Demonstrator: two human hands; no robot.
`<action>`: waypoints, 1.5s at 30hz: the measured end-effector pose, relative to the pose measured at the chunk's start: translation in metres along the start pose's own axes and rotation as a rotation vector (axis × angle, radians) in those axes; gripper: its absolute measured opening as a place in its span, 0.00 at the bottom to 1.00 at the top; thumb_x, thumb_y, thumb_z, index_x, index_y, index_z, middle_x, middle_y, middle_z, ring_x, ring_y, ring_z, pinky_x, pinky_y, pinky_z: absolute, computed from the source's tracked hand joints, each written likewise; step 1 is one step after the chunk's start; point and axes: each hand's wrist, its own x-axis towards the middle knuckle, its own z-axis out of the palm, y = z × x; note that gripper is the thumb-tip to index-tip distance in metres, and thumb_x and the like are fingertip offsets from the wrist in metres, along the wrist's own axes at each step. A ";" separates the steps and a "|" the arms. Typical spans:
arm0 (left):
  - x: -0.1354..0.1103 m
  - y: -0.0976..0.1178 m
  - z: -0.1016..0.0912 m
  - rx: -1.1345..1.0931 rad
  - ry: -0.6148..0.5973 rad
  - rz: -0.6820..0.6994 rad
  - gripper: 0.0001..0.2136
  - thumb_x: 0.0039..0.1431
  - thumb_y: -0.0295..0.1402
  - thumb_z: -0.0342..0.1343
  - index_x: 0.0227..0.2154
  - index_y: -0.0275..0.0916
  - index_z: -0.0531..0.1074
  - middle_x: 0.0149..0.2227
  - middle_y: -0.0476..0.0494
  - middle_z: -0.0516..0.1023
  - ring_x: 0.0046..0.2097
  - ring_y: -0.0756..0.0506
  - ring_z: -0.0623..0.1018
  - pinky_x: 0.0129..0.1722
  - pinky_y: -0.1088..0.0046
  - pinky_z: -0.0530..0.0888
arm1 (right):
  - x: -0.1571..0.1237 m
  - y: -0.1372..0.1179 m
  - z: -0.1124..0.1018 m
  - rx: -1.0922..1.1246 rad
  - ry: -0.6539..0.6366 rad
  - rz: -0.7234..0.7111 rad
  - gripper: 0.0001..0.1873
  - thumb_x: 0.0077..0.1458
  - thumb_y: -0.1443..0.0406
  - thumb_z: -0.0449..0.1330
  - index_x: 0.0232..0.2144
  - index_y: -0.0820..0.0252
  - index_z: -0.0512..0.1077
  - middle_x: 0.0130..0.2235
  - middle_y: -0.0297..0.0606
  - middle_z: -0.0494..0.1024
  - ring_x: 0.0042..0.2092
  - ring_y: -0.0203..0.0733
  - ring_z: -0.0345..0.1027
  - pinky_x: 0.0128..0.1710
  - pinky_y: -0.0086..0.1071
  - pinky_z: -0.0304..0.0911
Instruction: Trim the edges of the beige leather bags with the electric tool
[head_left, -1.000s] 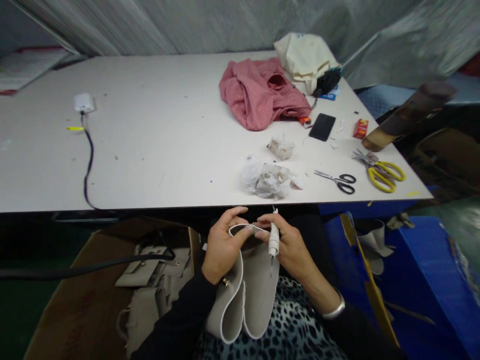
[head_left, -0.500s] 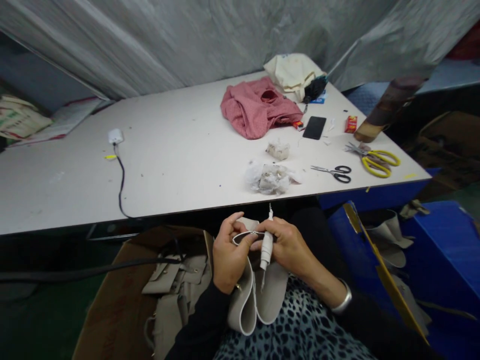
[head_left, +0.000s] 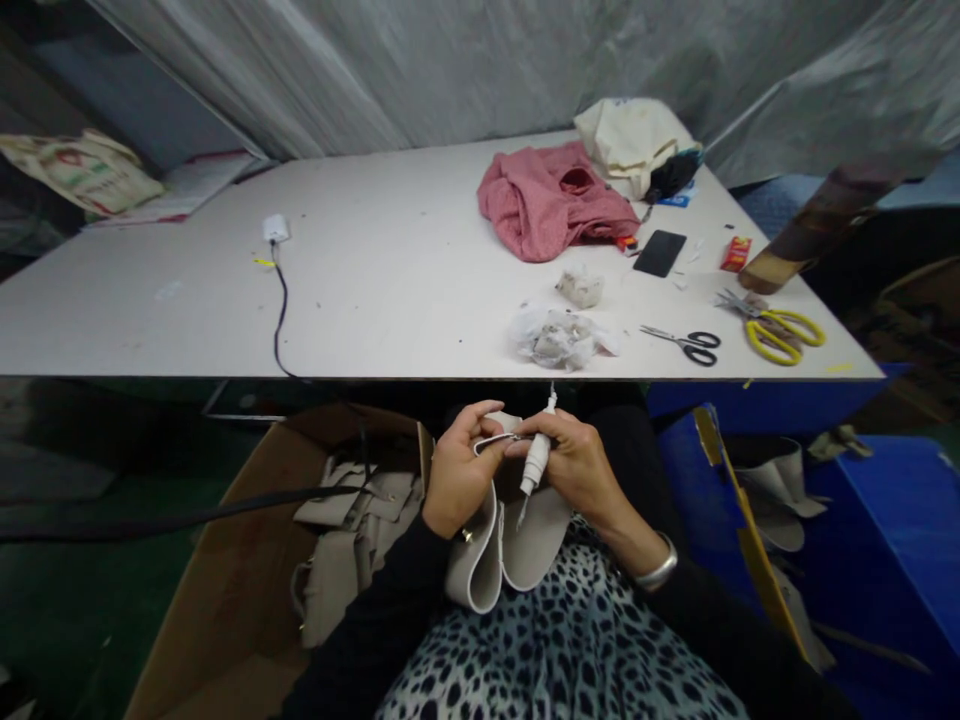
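Above my lap, my left hand (head_left: pixel 463 470) is closed on a beige leather bag piece (head_left: pixel 474 572), thumb and fingers pinching its upper edge. The piece hangs in two curved flaps below, with a small gold-coloured stud beside my left hand. My right hand (head_left: pixel 583 462) is closed around a slim tool wrapped in white (head_left: pixel 535 462), with thin metal tips showing at both ends. Its fingertips also touch the pinched edge, close to my left thumb. What lies between the fingertips is partly hidden.
A cardboard box (head_left: pixel 217 560) holding beige bags (head_left: pixel 334 580) stands to the left, blue bins (head_left: pixel 885 540) to the right. On the table (head_left: pixel 390 300) lie black scissors (head_left: pixel 694 346), yellow-handled scissors (head_left: pixel 784 330), a phone (head_left: pixel 660 252), crumpled plastic (head_left: pixel 559 338) and a pink cloth (head_left: pixel 551 205).
The camera view has shifted, so the table things appear farther right. Both hands keep their hold; the pinched edge, a wide loop before, now looks narrower.
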 end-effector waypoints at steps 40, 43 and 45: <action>-0.057 0.003 -0.029 0.799 0.084 0.499 0.09 0.69 0.36 0.54 0.40 0.38 0.78 0.39 0.40 0.81 0.39 0.42 0.81 0.40 0.66 0.78 | 0.028 0.036 -0.003 -0.181 0.047 0.285 0.16 0.61 0.54 0.57 0.33 0.56 0.80 0.30 0.35 0.82 0.33 0.44 0.73 0.34 0.31 0.60; -0.056 0.002 -0.030 0.728 0.238 0.570 0.09 0.69 0.33 0.54 0.41 0.38 0.79 0.41 0.39 0.81 0.42 0.42 0.81 0.43 0.66 0.78 | 0.027 0.032 -0.003 -0.144 0.025 0.281 0.19 0.63 0.52 0.57 0.33 0.58 0.80 0.31 0.36 0.82 0.33 0.43 0.74 0.34 0.31 0.62; -0.054 0.004 -0.034 0.674 0.321 0.621 0.08 0.68 0.30 0.55 0.43 0.39 0.79 0.42 0.40 0.81 0.44 0.42 0.81 0.45 0.66 0.78 | 0.025 0.026 -0.006 -0.105 0.015 0.264 0.23 0.64 0.49 0.56 0.32 0.59 0.79 0.32 0.37 0.82 0.33 0.42 0.73 0.33 0.31 0.62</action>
